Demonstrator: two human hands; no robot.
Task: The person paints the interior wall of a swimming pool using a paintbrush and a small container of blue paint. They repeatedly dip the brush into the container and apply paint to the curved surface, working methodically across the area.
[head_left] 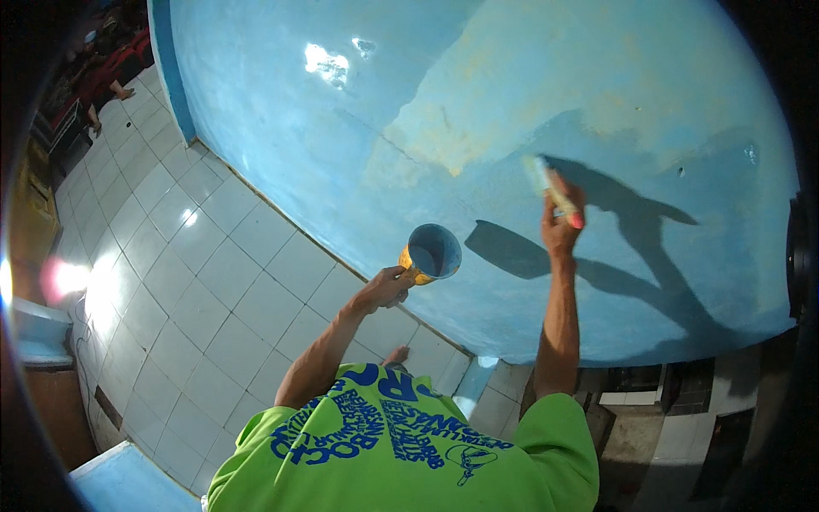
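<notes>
My right hand (564,218) is closed around the handle of a paintbrush (554,189), held up against the wall (503,196). The brush head is a little blurred and its bristles are at or very near the surface. Lower and to the left, my left hand (386,288) grips a yellow cup (424,271) by its side. The cup is tilted so its round mouth shows, with a bluish inside; how much it holds I cannot tell. Fresh-looking blue covers parts of the wall, while a paler yellowish-green patch (503,85) lies above the brush.
White floor tiles (230,282) spread to the left, meeting the wall along its base. A bright light (72,277) and a cable are at the far left. People sit in the upper left background. A dark round object (799,256) stands at the right edge.
</notes>
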